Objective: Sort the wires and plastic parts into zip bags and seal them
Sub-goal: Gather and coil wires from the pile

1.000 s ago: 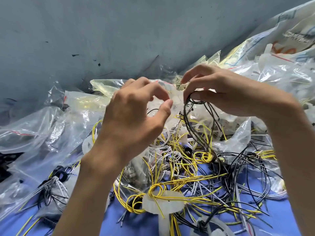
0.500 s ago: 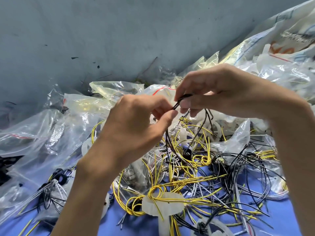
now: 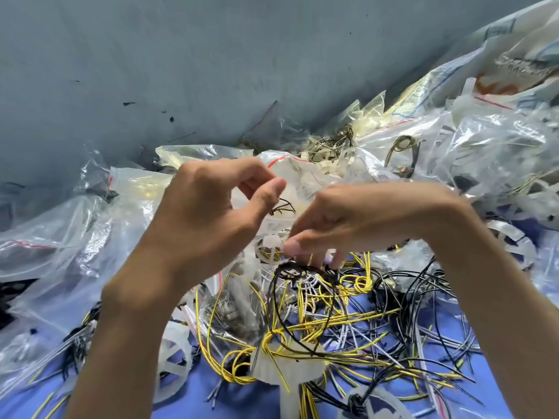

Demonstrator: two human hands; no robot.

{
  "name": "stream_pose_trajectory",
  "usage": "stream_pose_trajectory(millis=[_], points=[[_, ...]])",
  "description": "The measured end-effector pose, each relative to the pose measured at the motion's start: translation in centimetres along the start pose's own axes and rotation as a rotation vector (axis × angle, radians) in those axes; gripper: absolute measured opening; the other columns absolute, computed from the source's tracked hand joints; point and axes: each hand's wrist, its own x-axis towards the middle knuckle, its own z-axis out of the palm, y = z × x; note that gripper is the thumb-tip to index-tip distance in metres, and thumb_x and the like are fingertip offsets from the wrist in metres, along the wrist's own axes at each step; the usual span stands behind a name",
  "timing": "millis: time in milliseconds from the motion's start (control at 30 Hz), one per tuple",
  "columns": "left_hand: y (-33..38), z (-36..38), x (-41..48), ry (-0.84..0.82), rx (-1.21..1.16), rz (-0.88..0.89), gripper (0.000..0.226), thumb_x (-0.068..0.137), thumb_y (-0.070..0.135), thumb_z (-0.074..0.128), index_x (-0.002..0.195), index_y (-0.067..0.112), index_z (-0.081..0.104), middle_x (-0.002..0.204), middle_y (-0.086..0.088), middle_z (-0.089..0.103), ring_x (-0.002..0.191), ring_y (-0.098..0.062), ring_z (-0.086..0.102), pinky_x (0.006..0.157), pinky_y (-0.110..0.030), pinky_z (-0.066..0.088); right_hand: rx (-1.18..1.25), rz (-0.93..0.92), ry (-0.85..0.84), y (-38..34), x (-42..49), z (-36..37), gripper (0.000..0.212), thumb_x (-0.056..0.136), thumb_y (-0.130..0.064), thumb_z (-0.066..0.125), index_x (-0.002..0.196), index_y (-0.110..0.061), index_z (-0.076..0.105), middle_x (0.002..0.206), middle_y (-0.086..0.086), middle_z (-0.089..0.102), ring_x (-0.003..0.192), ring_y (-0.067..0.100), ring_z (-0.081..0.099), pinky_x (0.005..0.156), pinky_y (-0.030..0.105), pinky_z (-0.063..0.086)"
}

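While the black wire loop (image 3: 289, 269) hangs straight down from your right hand (image 3: 372, 219) in the middle of the frame, those fingertips pinch its top. Your left hand (image 3: 205, 228) sits curled, just up and left; I cannot tell if it holds anything.

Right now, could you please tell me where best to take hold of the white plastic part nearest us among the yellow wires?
Pinch the white plastic part by its narrow stem, coming in from the near side. Yellow wires loop around its broad head and a black wire lies across it, so gripping there would probably drag the tangle; the stem looks freer.
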Motion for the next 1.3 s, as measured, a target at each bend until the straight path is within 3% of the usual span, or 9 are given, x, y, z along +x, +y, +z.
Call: stream_pose_trajectory(millis=[233,433,600,733,933,1033,1100,1167,1300], points=[[0.1,-0.2,0.0,-0.009,-0.009,0.000,0.019,0.085,0.030,0.058,0.078,0.018,0.071,0.070,0.017,0.063,0.067,0.014,0.053,0.063,0.001,0.032,-0.210,0.402,-0.155,4.9,2.4,0.9,0.021,0.078,-0.024,0.075,0.097,-0.018,0.070,0.057,-0.014,0.066,0.056,0.004,0.067,0.048,0.013,0.048],[0.1,-0.2,0.0,-0.033,-0.018,-0.020,0.021,0.084,0.033,0.056,0.079,0.019,0.071,0.070,0.012,0.066,0.070,0.005,0.056,0.059,-0.003,0.033,-0.049,0.566,-0.264,6.8,3.5,1.9,0.033,0.074,0.005,0.074,0.104,0.001,0.060,0.068,0.010,0.068,0.049,0.013,0.067,0.046,0.018,0.051],[0.0,-0.2,-0.1,-0.036,-0.030,-0.010,0.020,0.084,0.032,0.057,0.078,0.020,0.071,0.069,0.012,0.065,0.065,0.009,0.054,0.056,-0.003,0.033,-0.296,0.394,-0.111,5.7,1.9,0.0,0.016,0.079,-0.021,0.074,0.093,-0.023,0.068,0.078,-0.006,0.072,0.067,0.005,0.069,0.066,0.030,0.056],[-0.1,0.1,0.0,-0.038,-0.032,-0.016,0.020,0.084,0.034,0.056,0.079,0.021,0.071,0.071,0.013,0.066,0.070,0.003,0.057,0.057,-0.005,0.034,-0.310,0.125,0.185,3.2,-0.9,-2.1,0.011,0.080,-0.032,0.071,0.087,-0.039,0.064,0.072,-0.027,0.064,0.060,-0.008,0.057,0.055,0.014,0.043],[0.1,0.7,0.0,-0.149,-0.037,0.025,0.025,0.082,0.045,0.058,0.084,0.023,0.070,0.078,0.017,0.066,0.078,0.000,0.061,0.066,-0.012,0.043,0.020,-0.157,0.394,1.6,-3.1,-3.2,0.005,0.078,-0.024,0.068,0.082,-0.021,0.068,0.069,-0.002,0.069,0.061,0.004,0.061,0.062,0.020,0.048],[0.3,0.7,-0.2,-0.194,-0.063,0.026,0.042,0.079,0.064,0.048,0.085,0.029,0.070,0.082,0.016,0.067,0.082,0.002,0.060,0.066,-0.010,0.039,0.113,-0.220,0.518,1.4,-3.2,-3.2,0.002,0.083,-0.013,0.065,0.081,-0.014,0.065,0.065,0.004,0.064,0.057,0.014,0.058,0.058,0.026,0.048],[0.4,0.9,-0.2,-0.191,-0.065,0.024,0.047,0.075,0.069,0.048,0.084,0.029,0.071,0.083,0.014,0.068,0.082,-0.002,0.061,0.070,-0.020,0.044,0.135,-0.236,0.589,1.2,-2.9,-3.0,0.004,0.086,-0.012,0.063,0.083,-0.013,0.064,0.066,0.006,0.062,0.055,0.019,0.055,0.053,0.028,0.046],[0.5,1.3,-0.2,-0.178,-0.054,0.052,0.042,0.077,0.062,0.057,0.086,0.025,0.074,0.082,0.011,0.069,0.081,-0.007,0.062,0.072,-0.030,0.048,0.118,-0.231,0.621,1.0,-2.4,-2.9,0.004,0.087,-0.016,0.063,0.084,-0.015,0.064,0.067,0.003,0.060,0.056,0.020,0.053,0.051,0.027,0.045],[0.5,1.5,0.0,-0.100,-0.035,0.098,0.020,0.085,0.031,0.061,0.084,0.017,0.075,0.075,0.006,0.069,0.070,-0.008,0.058,0.064,-0.029,0.044,0.063,-0.260,0.579,0.6,-2.3,-2.7,0.012,0.090,-0.026,0.061,0.086,-0.017,0.067,0.064,0.001,0.060,0.053,0.010,0.052,0.053,0.027,0.044]])
